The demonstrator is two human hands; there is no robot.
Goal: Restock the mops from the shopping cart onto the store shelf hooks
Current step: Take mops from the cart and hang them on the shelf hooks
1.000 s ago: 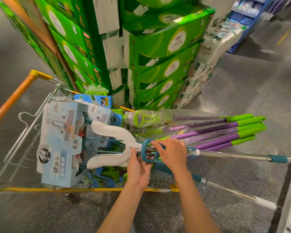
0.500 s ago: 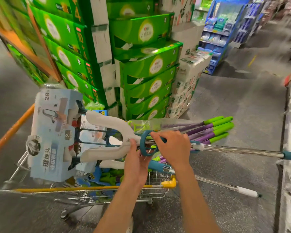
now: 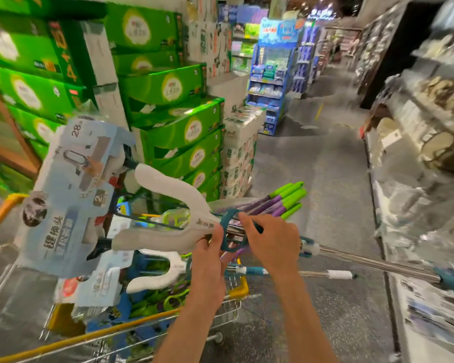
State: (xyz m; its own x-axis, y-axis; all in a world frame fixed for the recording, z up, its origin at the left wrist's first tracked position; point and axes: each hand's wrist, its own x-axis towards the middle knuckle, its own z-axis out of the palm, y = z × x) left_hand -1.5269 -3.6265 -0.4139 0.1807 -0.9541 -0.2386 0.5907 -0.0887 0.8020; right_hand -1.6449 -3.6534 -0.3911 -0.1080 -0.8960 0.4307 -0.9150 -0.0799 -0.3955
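Gripping mop (image 3: 168,205) above cart (image 3: 236,289), hands (image 3: 247,244) at yoke, open aisle (image 3: 320,184) ahead

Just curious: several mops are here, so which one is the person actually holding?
The white Y-framed mop with a steel pole, gripped by both hands; the purple-and-green-handled mops lie untouched in the cart.

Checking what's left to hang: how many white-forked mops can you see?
2. One mop is lifted above the cart, held in both hands; a second mop lies in the cart below it. Others may be hidden underneath.
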